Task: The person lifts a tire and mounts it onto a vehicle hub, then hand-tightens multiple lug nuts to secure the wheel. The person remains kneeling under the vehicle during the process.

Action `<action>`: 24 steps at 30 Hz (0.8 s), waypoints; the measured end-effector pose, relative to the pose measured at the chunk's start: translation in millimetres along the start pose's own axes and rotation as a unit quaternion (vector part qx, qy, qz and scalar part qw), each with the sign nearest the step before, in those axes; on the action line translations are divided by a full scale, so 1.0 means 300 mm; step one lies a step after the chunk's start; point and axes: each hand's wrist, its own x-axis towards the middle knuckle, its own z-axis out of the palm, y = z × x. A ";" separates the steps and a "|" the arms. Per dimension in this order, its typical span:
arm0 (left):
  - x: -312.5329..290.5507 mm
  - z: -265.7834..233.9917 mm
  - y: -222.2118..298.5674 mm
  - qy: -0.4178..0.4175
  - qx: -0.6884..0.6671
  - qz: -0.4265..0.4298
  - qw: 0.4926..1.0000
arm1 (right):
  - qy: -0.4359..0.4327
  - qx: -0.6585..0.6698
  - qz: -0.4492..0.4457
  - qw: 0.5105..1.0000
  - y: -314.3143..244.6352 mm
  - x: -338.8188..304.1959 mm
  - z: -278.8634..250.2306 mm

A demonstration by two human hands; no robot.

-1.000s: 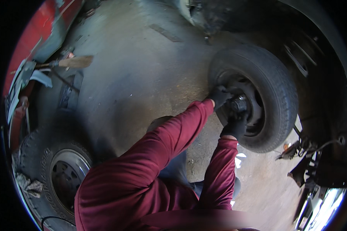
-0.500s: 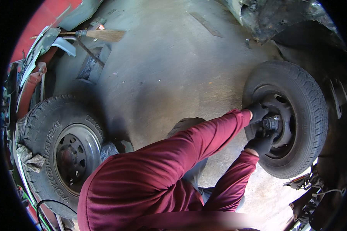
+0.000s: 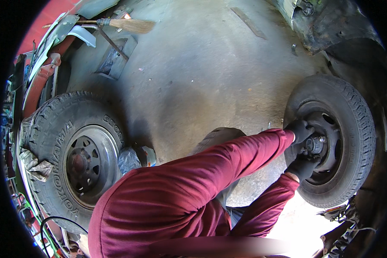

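Observation:
My left hand, in a dark glove, is at the upper left of the hub of a wheel with a black tyre and a dark steel rim. Its fingers are bent against the area of the wheel studs. Below the hub, my right hand, gloved the same way, has its fingers pinched close to the lower studs. Whatever lies between the fingertips of either hand is too small or hidden to name. The wheel stands upright at the right, beside a dark vehicle body.
At the left a larger off-road tyre on a steel rim leans beside red and white body parts. A broom and a metal dustpan lie farther off. A flat strip rests on the concrete floor. Vehicle bodywork juts in at upper right.
The whole view has shifted, so the wheel sits farther right and slightly lower. Both hands stay at the hub; the left one's fingers reach a little higher beside it.

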 end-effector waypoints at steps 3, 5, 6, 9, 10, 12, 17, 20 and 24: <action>0.027 -0.026 0.010 -0.140 -0.114 -0.144 0.973 | 0.048 0.221 0.139 0.964 0.000 -0.006 -0.011; 0.036 -0.040 0.006 -0.213 -0.142 -0.203 0.945 | 0.021 0.347 0.190 0.918 0.026 -0.002 -0.005; 0.036 -0.044 -0.001 -0.225 -0.173 -0.201 0.938 | 0.032 0.234 0.121 0.964 0.046 0.002 0.004; 0.047 -0.037 -0.014 -0.246 -0.229 -0.187 0.923 | -0.061 0.364 0.013 0.930 0.109 0.019 0.027; 0.049 -0.034 -0.021 -0.241 -0.230 -0.171 0.927 | -0.144 0.474 -0.019 0.869 0.124 0.025 0.033; 0.056 -0.025 -0.027 -0.230 -0.204 -0.155 0.939 | -0.214 0.610 0.054 0.761 0.135 0.036 0.028; 0.034 -0.001 -0.032 -0.084 -0.041 0.022 0.995 | 0.042 0.317 0.149 0.936 0.085 0.022 0.010; 0.002 0.006 -0.037 -0.014 0.080 0.108 0.991 | -0.172 0.586 0.106 0.785 0.067 0.001 0.007; -0.015 0.000 -0.038 0.007 0.105 0.099 0.989 | -0.113 0.624 0.184 0.751 0.079 0.006 0.020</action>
